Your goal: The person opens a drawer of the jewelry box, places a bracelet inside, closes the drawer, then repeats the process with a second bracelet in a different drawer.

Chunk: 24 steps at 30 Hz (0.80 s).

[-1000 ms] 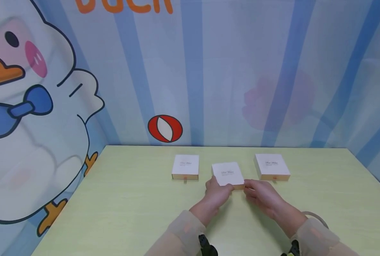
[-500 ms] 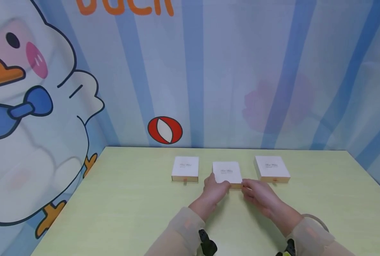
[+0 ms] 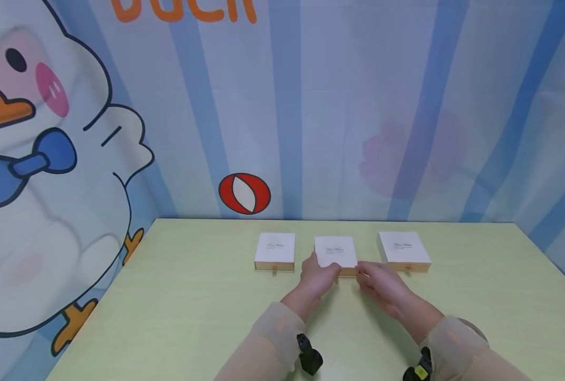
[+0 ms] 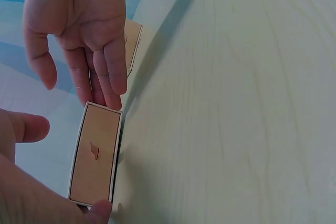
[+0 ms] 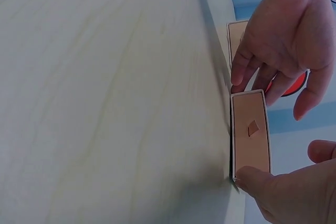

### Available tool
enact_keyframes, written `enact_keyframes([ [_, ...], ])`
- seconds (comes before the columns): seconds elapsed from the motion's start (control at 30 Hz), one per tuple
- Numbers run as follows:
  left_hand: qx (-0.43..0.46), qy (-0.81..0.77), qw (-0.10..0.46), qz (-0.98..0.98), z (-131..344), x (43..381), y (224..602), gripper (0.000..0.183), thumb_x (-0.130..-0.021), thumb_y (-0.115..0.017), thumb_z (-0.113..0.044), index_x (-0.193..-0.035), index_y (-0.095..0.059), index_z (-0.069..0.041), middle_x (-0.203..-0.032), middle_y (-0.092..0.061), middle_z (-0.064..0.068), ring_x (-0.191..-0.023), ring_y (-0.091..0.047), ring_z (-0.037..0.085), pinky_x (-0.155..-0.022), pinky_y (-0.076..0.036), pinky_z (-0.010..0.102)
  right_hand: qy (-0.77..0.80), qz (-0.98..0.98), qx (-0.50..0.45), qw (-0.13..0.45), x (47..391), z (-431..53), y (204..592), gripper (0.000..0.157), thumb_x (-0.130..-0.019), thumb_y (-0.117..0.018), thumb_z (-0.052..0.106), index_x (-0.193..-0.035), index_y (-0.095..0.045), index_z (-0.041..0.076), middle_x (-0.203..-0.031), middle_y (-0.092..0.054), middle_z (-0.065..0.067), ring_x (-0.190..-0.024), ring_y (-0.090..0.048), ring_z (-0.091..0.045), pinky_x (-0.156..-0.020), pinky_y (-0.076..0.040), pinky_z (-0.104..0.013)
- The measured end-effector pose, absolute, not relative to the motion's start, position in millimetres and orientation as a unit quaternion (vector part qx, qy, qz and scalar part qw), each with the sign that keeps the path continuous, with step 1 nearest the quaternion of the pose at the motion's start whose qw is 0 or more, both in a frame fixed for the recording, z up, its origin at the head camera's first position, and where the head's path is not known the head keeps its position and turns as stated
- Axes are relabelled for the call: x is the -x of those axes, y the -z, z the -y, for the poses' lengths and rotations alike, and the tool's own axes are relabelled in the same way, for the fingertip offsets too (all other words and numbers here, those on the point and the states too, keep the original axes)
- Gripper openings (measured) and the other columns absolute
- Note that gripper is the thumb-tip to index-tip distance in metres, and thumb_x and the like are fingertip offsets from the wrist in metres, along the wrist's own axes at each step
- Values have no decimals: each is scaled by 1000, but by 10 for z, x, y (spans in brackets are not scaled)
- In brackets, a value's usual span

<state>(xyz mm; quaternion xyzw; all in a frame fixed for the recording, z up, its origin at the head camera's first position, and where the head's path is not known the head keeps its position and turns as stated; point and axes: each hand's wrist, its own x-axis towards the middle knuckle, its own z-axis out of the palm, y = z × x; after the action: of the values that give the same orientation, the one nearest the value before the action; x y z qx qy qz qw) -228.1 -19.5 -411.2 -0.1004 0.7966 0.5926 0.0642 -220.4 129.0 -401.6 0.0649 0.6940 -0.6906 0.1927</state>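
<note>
A small white box [image 3: 334, 250] with fine dark lettering on its lid stands on the table between both hands. Its front is a tan drawer face [image 4: 100, 129] with a little pull tab [image 5: 253, 128], seen in both wrist views. My left hand [image 3: 317, 278] touches the box's left end with nearly straight fingertips, thumb held apart from it. At the opposite end, the fingertips of my right hand [image 3: 382, 286] press against the side near the front corner. In the left wrist view the right hand's fingers [image 4: 79, 72] reach down to the box end, loosely extended.
Two similar white boxes flank it, a left box [image 3: 275, 247] and a right box [image 3: 403, 248], tabs facing me. The pale wood-grain table [image 3: 187, 296] ends at a blue striped backdrop [image 3: 325, 106] with a printed duck and ball.
The middle box has turned from slightly skewed to roughly straight and slid a little away from me, nearer in line with the others. Both hands have moved along with it.
</note>
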Motion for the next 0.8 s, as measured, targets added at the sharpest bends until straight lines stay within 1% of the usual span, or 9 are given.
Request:
enact_keyframes([
  [0.3, 101, -592, 59, -797, 188, 2348, 4160, 77, -78, -66, -21, -144, -32, 2, -147, -31, 23, -120, -42, 31, -105, -36, 47, 687, -697, -68, 191, 2258, -1270, 4026, 61, -99, -38, 19, -144, -14, -14, -154, -12, -29, -142, -15, -40, -112, -24, -48],
  [0.43, 104, -585, 59, -802, 183, 2368, 4165, 78, -79, -65, -23, -144, -31, 2, -147, -30, 23, -121, -41, 32, -104, -36, 47, 691, -695, -67, 187, 2271, -1261, 4036, 59, -99, -37, 17, -143, -15, -15, -153, -12, -30, -142, -15, -39, -112, -23, -48],
  [0.57, 111, -582, 65, -803, 181, 2382, 4169, 80, -80, -64, -25, -146, -26, 1, -150, -26, 23, -127, -37, 33, -107, -33, 48, 692, -695, -66, 183, 2283, -1252, 4043, 58, -99, -36, 16, -143, -17, -16, -153, -12, -30, -142, -15, -39, -113, -23, -47],
  [0.8, 115, -577, 55, -807, 182, 2397, 4154, 78, -79, -65, -23, -145, -31, 1, -147, -31, 23, -121, -41, 33, -103, -36, 47, 696, -690, -72, 184, 2299, -1234, 4040, 59, -99, -37, 17, -144, -15, -15, -154, -11, -29, -142, -14, -38, -113, -23, -48],
])
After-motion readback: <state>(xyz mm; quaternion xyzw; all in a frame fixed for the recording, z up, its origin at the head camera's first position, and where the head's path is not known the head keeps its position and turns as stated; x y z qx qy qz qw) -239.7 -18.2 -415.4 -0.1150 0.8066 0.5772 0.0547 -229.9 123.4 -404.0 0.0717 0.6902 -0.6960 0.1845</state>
